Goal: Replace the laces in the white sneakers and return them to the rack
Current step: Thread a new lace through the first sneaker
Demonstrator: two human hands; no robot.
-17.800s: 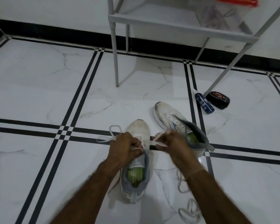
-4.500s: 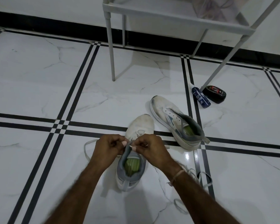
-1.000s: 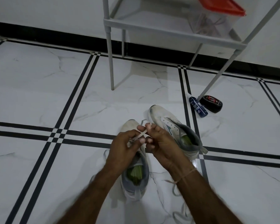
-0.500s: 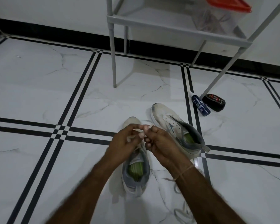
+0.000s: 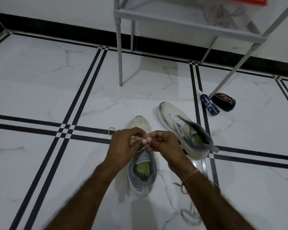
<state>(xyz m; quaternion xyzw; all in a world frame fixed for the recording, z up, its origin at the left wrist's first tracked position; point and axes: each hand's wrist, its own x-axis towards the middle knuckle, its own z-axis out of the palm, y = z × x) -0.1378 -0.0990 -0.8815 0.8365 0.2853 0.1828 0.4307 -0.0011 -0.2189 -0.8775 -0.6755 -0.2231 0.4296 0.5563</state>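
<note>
Both hands meet over the front of the near sneaker (image 5: 142,172), which stands on the floor (image 5: 40,77) with its toe pointing away. The left hand (image 5: 125,145) and right hand (image 5: 163,145) each have curled fingers pinching the white lace (image 5: 137,138). The second sneaker (image 5: 184,130) lies just to the right, unlaced. A loose lace (image 5: 189,214) lies near the right forearm. Farther right, a blue bottle (image 5: 209,105) and a black tin (image 5: 225,102) sit by the rack (image 5: 173,17) leg. Their print, and what seems to be a tongue label, are too small to read.
</note>
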